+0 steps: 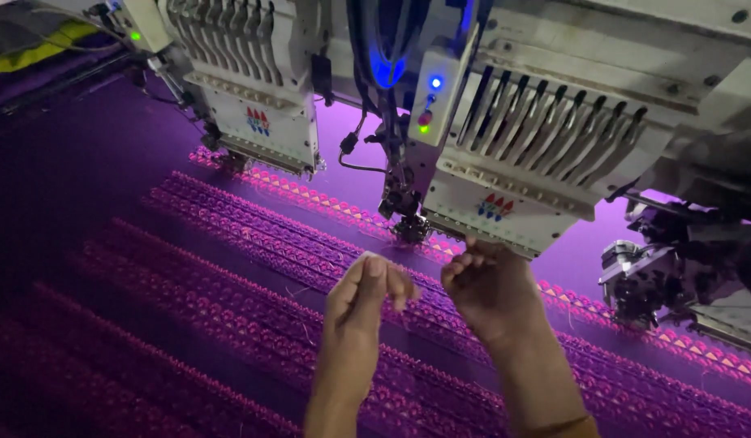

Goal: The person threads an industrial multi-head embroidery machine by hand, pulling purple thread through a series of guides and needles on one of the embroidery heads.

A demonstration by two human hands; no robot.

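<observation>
My left hand point(365, 294) is raised over the purple fabric point(107, 186), its fingertips pinched together as if on a fine thread that I cannot make out. Just to its right, my right hand point(489, 285) is curled, its fingertips pinched right under the lower edge of the nearer white embroidery machine head point(513, 162). That head's needle area point(409, 223) sits just left of and above my right hand. Rows of pink and purple embroidered trim point(253, 243) run diagonally across the fabric beneath both hands.
A second white embroidery head point(258, 113) stands further left at the back. A dark mechanical attachment point(659, 276) hangs at the right. Cables and a blue light point(387, 69) sit between the heads. Yellow-green cloth point(43, 49) lies at the top left.
</observation>
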